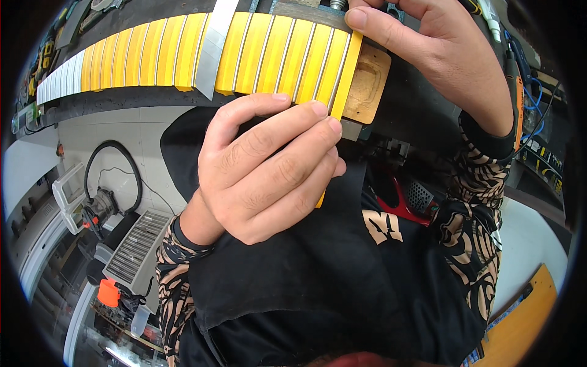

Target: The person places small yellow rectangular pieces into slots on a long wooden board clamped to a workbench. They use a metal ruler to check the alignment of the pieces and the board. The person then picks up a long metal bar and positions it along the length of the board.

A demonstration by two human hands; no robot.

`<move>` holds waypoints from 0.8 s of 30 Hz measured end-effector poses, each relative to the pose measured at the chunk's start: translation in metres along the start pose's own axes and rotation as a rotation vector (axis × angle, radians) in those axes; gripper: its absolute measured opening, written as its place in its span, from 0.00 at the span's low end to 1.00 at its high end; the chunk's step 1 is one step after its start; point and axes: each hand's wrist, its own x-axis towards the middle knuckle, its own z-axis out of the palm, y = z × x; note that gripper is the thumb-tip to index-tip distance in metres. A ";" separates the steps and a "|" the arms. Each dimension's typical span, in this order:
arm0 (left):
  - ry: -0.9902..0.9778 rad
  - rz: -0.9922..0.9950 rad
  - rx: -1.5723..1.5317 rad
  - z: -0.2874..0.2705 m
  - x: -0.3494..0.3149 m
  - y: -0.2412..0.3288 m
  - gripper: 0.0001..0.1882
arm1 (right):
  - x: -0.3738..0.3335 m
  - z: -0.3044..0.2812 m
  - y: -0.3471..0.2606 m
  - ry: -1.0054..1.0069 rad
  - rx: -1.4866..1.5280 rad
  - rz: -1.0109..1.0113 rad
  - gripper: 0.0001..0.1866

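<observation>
A long row of yellow strips [177, 52] with thin metal rods between them curves along the bench. Its left end turns pale [58, 82]. At the right end a longer yellow strip [349, 72] stands out, its near tip showing below my left hand [269, 165]. That hand is closed around the strip's near part, with fingertips against the ends of the row; its thumb is mostly hidden. My right hand [403, 30] has its thumb on the strip's far end, the fingers bent and partly cut off by the upper edge. A flat grey metal strip [215, 52] lies across the row.
A wooden block with a recess [369, 82] sits just right of the row. Tools and blue cable [538, 104] crowd the bench's right side. On the floor at left are a machine with a black hose [107, 202] and a slatted grey box [137, 251].
</observation>
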 end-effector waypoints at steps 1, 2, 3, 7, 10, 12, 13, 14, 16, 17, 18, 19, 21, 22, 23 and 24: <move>0.002 0.000 -0.002 0.000 0.000 0.000 0.14 | 0.000 0.000 -0.003 0.007 -0.036 -0.001 0.11; 0.001 -0.001 -0.003 0.000 0.000 0.000 0.15 | -0.001 0.003 -0.006 0.025 -0.102 -0.028 0.11; -0.001 -0.002 -0.004 0.000 -0.001 0.000 0.15 | 0.001 0.003 -0.008 0.031 -0.103 -0.046 0.11; 0.002 -0.002 -0.008 0.000 -0.001 0.000 0.15 | 0.006 0.001 -0.016 0.007 0.018 -0.041 0.11; 0.002 -0.006 -0.015 -0.001 -0.001 0.000 0.15 | 0.003 -0.006 -0.023 -0.019 0.008 0.037 0.11; 0.000 -0.010 -0.024 -0.001 -0.001 -0.001 0.15 | 0.002 -0.004 -0.025 -0.008 -0.028 0.022 0.11; -0.003 -0.009 -0.025 -0.002 -0.001 -0.001 0.15 | 0.002 -0.004 -0.025 0.004 -0.062 0.008 0.11; -0.006 -0.008 -0.025 -0.002 -0.001 -0.001 0.15 | 0.002 0.000 -0.025 0.027 -0.129 -0.020 0.11; -0.010 -0.004 -0.024 -0.003 0.000 -0.001 0.15 | 0.001 0.002 -0.024 0.029 -0.135 -0.026 0.10; -0.011 -0.003 -0.025 -0.003 0.000 -0.001 0.15 | 0.001 -0.001 -0.023 0.008 -0.074 -0.003 0.10; -0.012 -0.001 -0.025 -0.003 0.000 -0.001 0.15 | 0.001 -0.001 -0.021 0.009 -0.084 -0.007 0.10; -0.013 0.000 -0.025 -0.003 0.001 -0.001 0.15 | 0.001 -0.001 -0.019 0.009 -0.094 -0.012 0.10; -0.012 0.000 -0.026 -0.003 0.001 -0.001 0.15 | 0.000 0.001 -0.011 0.046 -0.184 -0.079 0.09; -0.012 0.000 -0.027 -0.003 0.001 -0.001 0.15 | 0.000 0.005 -0.005 0.062 -0.194 -0.113 0.09; -0.012 -0.001 -0.028 -0.003 0.001 -0.001 0.15 | 0.002 0.006 0.002 0.072 -0.133 -0.150 0.09; -0.012 -0.003 -0.031 -0.003 0.001 -0.001 0.15 | 0.001 0.008 0.008 0.079 -0.117 -0.171 0.09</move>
